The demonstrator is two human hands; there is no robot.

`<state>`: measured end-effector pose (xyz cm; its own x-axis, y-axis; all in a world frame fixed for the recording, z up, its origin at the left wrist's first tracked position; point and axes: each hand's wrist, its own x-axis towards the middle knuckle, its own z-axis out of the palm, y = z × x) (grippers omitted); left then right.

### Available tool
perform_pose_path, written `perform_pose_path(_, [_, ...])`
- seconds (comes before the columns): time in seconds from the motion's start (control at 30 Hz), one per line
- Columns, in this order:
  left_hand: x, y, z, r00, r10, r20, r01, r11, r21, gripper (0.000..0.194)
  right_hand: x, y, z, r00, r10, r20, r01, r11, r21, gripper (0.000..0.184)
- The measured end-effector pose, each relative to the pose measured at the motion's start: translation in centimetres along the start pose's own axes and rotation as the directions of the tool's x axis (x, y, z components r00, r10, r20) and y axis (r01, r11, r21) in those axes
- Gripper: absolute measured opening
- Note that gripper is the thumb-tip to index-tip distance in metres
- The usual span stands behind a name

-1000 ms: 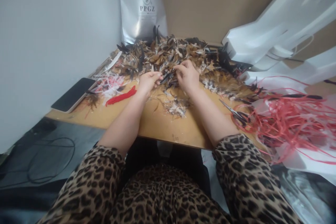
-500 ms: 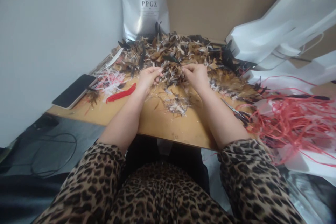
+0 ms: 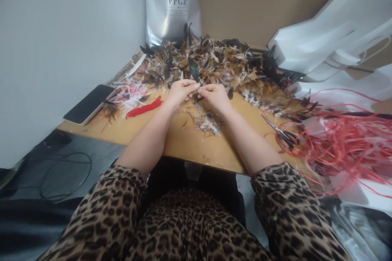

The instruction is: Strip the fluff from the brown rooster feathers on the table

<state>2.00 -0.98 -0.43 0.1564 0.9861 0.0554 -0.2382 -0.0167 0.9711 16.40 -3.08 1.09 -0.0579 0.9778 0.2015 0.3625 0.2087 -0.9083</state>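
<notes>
Right hand point(image 3: 215, 96) closer, feather pile point(image 3: 214, 55) behind

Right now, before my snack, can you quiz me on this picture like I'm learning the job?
1. True or false: the phone lies on the person's left side of the table.
2. Which lies nearest the phone?
a) the scissors
b) the red bundle
c) the silver bag
3. Fill the gap: a dark ____ sticks up where the left hand and right hand meet.
Key: 1 true; 2 b; 3 feather
</notes>
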Motion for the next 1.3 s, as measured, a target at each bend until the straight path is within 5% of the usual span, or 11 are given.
perform_pose_path(0.13, [0.1,0.4,-0.2,0.999,0.009,-0.052,-0.007,0.999,0.038,0.019,-0.2,0.2,-0.3,1.0,0.018,0.02,-0.018,1.0,-0.001,0.02])
perform_pose_path(0.33, [1.4,1.5,-3.3,0.938,0.123,-0.323,-0.081,0.987,0.14,0.015,0.6,2.3,-2.1,0.996,0.027,-0.087,-0.033,0.997,-0.068,0.019])
perform_pose_path(0.53, [3.4,0.2,-6.1,0.83,0.196,-0.522,0.005,0.933,0.36,0.007,1.3,4.7,-4.3,0.988,0.018,-0.153,-0.052,0.973,-0.225,0.023])
perform_pose_path(0.7, [3.7,0.2,-6.8,0.64,0.468,-0.609,-0.059,0.821,0.568,0.035,1.5,6.1,-6.1,0.982,-0.01,-0.191,-0.063,0.926,-0.371,0.021])
perform_pose_path(0.77, [3.3,0.6,-6.1,0.662,0.498,-0.561,-0.126,0.811,0.572,0.032,1.5,6.2,-6.6,0.986,-0.021,-0.164,-0.052,0.902,-0.428,0.019])
perform_pose_path(0.87, [2.6,1.0,-4.5,0.757,0.446,-0.477,-0.19,0.85,0.492,0.023,1.1,5.5,-6.7,0.994,-0.007,-0.11,-0.054,0.835,-0.548,0.02])
perform_pose_path(1.0, [1.6,0.9,-2.2,0.892,0.249,-0.378,-0.136,0.944,0.301,0.013,0.5,4.1,-6.3,1.0,-0.005,-0.012,-0.006,0.628,-0.778,0.027])
perform_pose_path(1.1, [0.7,0.9,-1.0,0.975,0.097,-0.199,-0.052,0.974,0.22,0.01,0.3,3.5,-6.0,1.0,0.021,0.011,-0.001,0.505,-0.863,0.021])
perform_pose_path(1.17, [0.1,0.9,-0.5,0.991,0.044,-0.127,-0.02,0.983,0.184,0.009,0.3,3.4,-6.1,0.998,0.045,-0.033,-0.053,0.557,-0.829,0.017])
perform_pose_path(1.3, [-0.5,0.7,0.0,0.998,-0.057,-0.006,0.057,0.987,0.151,0.01,0.7,3.3,-6.0,0.99,0.087,-0.11,-0.123,0.914,-0.386,0.01])
